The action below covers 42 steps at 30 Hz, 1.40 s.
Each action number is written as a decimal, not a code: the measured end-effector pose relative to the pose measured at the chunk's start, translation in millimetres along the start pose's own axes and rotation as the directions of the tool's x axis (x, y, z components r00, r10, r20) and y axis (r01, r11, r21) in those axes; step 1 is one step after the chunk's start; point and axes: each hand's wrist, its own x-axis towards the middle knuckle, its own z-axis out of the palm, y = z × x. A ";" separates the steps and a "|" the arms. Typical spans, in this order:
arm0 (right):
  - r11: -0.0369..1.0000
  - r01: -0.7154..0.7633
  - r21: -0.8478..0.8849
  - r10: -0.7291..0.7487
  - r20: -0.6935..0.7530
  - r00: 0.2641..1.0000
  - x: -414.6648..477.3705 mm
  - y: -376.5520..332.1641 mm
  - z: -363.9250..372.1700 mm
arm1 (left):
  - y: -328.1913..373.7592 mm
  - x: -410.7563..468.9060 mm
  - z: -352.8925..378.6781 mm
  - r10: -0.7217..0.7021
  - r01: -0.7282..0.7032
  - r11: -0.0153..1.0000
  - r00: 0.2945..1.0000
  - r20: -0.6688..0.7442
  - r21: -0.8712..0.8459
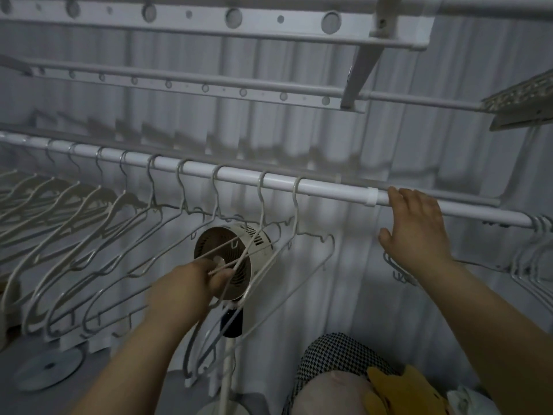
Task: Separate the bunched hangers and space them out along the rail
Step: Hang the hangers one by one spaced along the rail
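While the left hand (191, 283) grips hangers (295, 202), right hand (416, 232) touches rail (239, 174).

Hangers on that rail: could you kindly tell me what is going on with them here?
A person is spacing thin white wire hangers along a white metal rail. The left-hand grip pinches the lower wires of the rightmost spaced ones; the right-hand grip rests open on the rail. A tight bunch of white hangers hangs at the far right.

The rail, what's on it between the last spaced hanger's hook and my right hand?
Head view: no hangers there. The rail is bare from that hanger hook to the right hand, apart from a joint collar.
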 end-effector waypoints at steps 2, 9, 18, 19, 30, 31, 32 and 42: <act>1.000 -0.003 -0.002 0.003 -0.003 1.000 -0.4 0.6 0.2 | 3.6 -1.1 0.8 0.003 0.012 0.989 0.995 0.101 -0.148; 1.000 0.001 0.006 -0.001 -0.052 0.999 -0.7 5.2 5.0 | 11.8 -1.6 7.3 0.039 -0.010 0.984 0.986 0.160 -0.179; 1.000 0.011 0.000 -0.011 -0.054 0.999 -0.5 8.8 7.3 | 4.6 2.3 7.6 0.030 -0.017 0.990 0.995 0.093 -0.137; 1.000 0.010 0.000 -0.010 -0.049 0.999 -0.3 8.5 7.2 | 4.2 2.5 6.9 0.032 -0.021 0.991 0.996 0.088 -0.132; 1.000 0.011 -0.017 -0.011 -0.018 1.000 1.0 3.7 6.6 | 2.9 0.7 0.5 0.037 -0.025 0.993 0.994 0.102 -0.118; 1.000 0.013 -0.020 -0.013 -0.011 1.000 1.1 3.2 6.1 | 3.8 -0.4 -1.0 0.031 -0.020 0.992 0.995 0.090 -0.124; 1.000 0.016 -0.019 -0.016 -0.002 1.000 1.1 2.9 5.3 | 4.8 -1.5 -3.4 0.020 -0.011 0.992 0.998 0.065 -0.127; 1.000 0.004 0.014 -0.005 0.042 0.999 -12.4 39.8 -37.7 | 83.5 -34.8 -33.6 0.234 -0.318 0.808 0.946 -0.226 -0.496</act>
